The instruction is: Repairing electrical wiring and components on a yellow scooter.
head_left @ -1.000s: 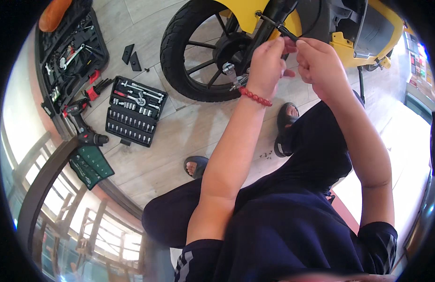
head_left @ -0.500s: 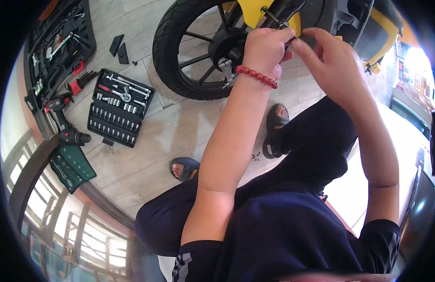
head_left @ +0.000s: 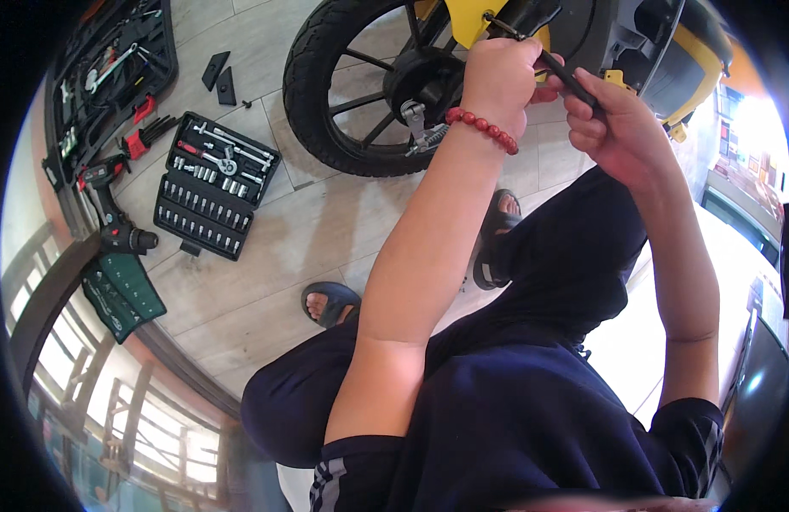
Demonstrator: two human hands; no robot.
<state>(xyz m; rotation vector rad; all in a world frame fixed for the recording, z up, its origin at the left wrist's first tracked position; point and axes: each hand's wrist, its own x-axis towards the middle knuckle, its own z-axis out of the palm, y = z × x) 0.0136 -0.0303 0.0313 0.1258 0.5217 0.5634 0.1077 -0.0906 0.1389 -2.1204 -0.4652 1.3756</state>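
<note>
My right hand [head_left: 620, 128] is closed around a slim black rod-like handle [head_left: 569, 81], which slants up and left toward my other hand. My left hand [head_left: 501, 81], with a red bead bracelet at its wrist, is closed beside the upper end of this handle. What its fingers grip is hidden by the hand itself. Just beyond it a thin metal rod [head_left: 503, 27] crosses in front of the yellow body panel [head_left: 467, 19] of a motorbike. Left of that hand stands the bike's wheel [head_left: 313, 119] with black spokes.
An open socket set case [head_left: 215, 183] lies on the tiled floor at left. Around it are a cordless drill [head_left: 113, 209], a green tool pouch [head_left: 125, 299], a larger tool case [head_left: 113, 64] and two black flat pieces [head_left: 219, 78]. My sandalled foot [head_left: 330, 305] is below.
My right hand has drawn back down and right from the left hand, and the black handle now shows in it. The left hand has shifted slightly right and up.
</note>
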